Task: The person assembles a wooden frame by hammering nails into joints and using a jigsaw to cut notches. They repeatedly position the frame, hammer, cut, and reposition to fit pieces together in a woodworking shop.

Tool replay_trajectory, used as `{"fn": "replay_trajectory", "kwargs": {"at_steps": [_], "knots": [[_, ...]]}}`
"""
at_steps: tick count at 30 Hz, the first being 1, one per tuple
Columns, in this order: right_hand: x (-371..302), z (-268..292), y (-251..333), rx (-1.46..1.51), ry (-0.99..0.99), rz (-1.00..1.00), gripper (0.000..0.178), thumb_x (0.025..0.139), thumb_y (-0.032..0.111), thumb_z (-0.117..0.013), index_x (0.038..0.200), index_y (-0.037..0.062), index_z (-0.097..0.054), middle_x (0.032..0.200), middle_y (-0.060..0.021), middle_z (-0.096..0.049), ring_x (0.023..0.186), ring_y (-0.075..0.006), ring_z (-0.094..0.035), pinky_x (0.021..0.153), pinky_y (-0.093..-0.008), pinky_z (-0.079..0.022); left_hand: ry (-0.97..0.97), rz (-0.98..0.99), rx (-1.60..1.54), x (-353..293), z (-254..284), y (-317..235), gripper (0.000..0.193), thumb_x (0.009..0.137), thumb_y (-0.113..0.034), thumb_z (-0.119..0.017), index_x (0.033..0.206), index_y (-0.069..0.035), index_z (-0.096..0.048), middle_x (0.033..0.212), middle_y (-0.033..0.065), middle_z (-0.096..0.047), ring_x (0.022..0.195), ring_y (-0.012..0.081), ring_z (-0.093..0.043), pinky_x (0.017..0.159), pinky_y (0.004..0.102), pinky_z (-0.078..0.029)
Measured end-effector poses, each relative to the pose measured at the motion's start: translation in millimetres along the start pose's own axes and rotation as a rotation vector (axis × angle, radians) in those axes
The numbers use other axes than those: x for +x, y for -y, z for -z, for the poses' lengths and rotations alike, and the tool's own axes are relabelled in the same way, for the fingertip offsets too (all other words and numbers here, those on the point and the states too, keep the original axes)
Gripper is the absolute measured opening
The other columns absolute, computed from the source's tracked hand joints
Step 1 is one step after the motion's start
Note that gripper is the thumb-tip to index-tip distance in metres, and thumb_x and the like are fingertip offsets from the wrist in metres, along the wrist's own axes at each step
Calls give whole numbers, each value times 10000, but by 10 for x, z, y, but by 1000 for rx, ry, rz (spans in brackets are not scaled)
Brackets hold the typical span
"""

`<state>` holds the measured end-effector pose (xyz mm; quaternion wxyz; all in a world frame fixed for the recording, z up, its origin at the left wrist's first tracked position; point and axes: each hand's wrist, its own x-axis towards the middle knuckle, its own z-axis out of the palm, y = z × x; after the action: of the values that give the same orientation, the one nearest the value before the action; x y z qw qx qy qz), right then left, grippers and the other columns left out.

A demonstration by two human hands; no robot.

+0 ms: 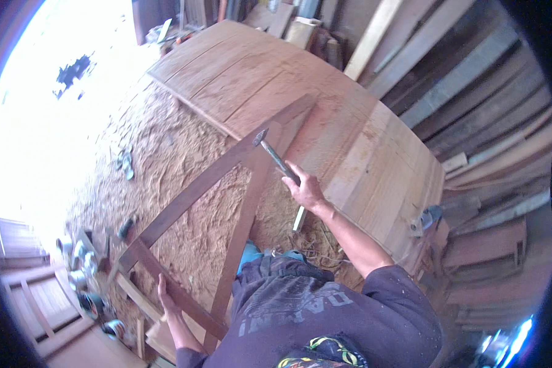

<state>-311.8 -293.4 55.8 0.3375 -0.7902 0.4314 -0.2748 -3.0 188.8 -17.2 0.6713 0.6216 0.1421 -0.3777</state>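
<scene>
My right hand (305, 189) is closed round the handle of a hammer (279, 159). The hammer's metal head lies over the far corner of a brown wooden frame (193, 191); whether it touches the wood I cannot tell. Long boards of this frame run from beside my body to the workbench (368, 153), where its far end rests. At the near left, my left hand (168, 299) grips the short crosspiece of the frame, with some fingers hidden by the wood.
Sawdust and shavings (113, 178) cover the floor, with a pair of slippers (126, 163) lying on it. Many planks (472, 80) lean along the right wall. A panelled door (49, 300) and cluttered tools (83, 264) are at the lower left. A power tool (431, 216) sits at the bench's right end.
</scene>
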Motion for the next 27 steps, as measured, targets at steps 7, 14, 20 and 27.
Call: {"fn": "replay_trajectory", "kwargs": {"at_steps": [7,14,20,27], "knots": [[-660,473,69,181,-248,-331,378,925,355,-823,906,8,-674,742,-48,-644,701,-141,-604,659,-352,-512,381,-328,-80,-89,-386,-1049,495,1023,-452,-681,1218,0,-631,944,139,-709,802,254,-707,704,384,-603],[-1172,1069,397,621,-365,-452,380,985,393,-805,848,88,-625,567,57,-510,449,-58,-478,416,-275,-365,744,-772,341,-462,-1971,-2016,658,953,-331,-777,1440,44,-543,1002,152,-720,866,253,-711,795,410,-593],[-1820,1510,601,819,-623,-416,307,1034,328,-755,912,80,-622,561,51,-516,426,-50,-466,403,-253,-364,999,-921,797,-1235,-3226,-1906,598,897,-118,-802,1428,49,-585,1038,85,-715,920,174,-676,858,335,-543],[-2808,1782,556,993,-769,-339,313,1090,333,-662,1155,27,-681,721,-2,-613,476,-51,-503,413,-239,-377,1129,-1204,1448,-1974,-3811,-581,840,790,-351,-904,1468,-46,-514,1212,204,-703,1089,345,-699,959,465,-556]]}}
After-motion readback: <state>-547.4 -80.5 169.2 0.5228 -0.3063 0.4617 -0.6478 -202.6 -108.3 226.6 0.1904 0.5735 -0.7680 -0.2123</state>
